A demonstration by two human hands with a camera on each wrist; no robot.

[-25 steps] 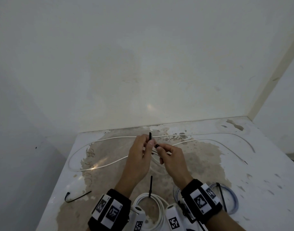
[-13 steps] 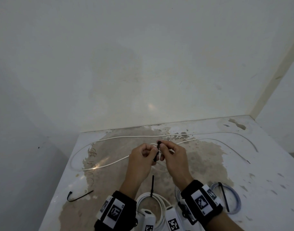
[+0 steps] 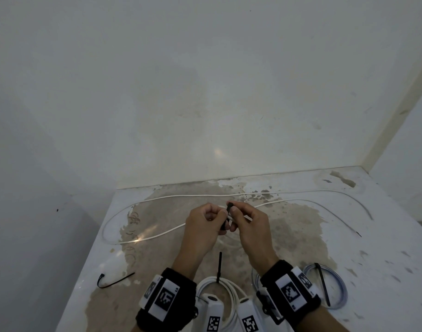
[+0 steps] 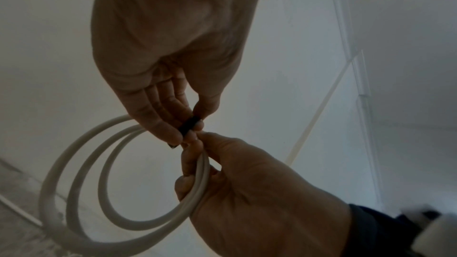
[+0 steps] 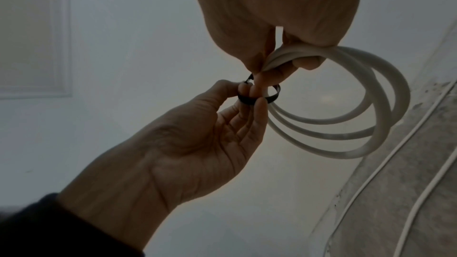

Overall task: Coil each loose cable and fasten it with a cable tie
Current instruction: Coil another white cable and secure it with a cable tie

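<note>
Both hands meet above the middle of the stained table [image 3: 301, 248]. My left hand [image 3: 223, 219] pinches a black cable tie [image 3: 228, 213] between thumb and fingers. In the left wrist view the tie [image 4: 189, 125] sits at the left fingertips [image 4: 173, 134]. My right hand [image 3: 232, 212] grips a small white cable coil [image 5: 351, 155] of three loops, and its index finger reaches into the tie's bent loop [image 5: 247, 100]. The coil [image 4: 148, 223] hangs below the hands. In the head view the hands hide it.
A long loose white cable [image 3: 205, 195] snakes across the far half of the table. Near the front lie a tied white coil [image 3: 231, 291], a tied bluish coil [image 3: 341, 291] and a spare black tie [image 3: 114, 281]. Walls stand behind and to the right.
The tie stood upright in my left hand with the hands slightly apart. Now the hands are together and the tie is bent between their fingertips.
</note>
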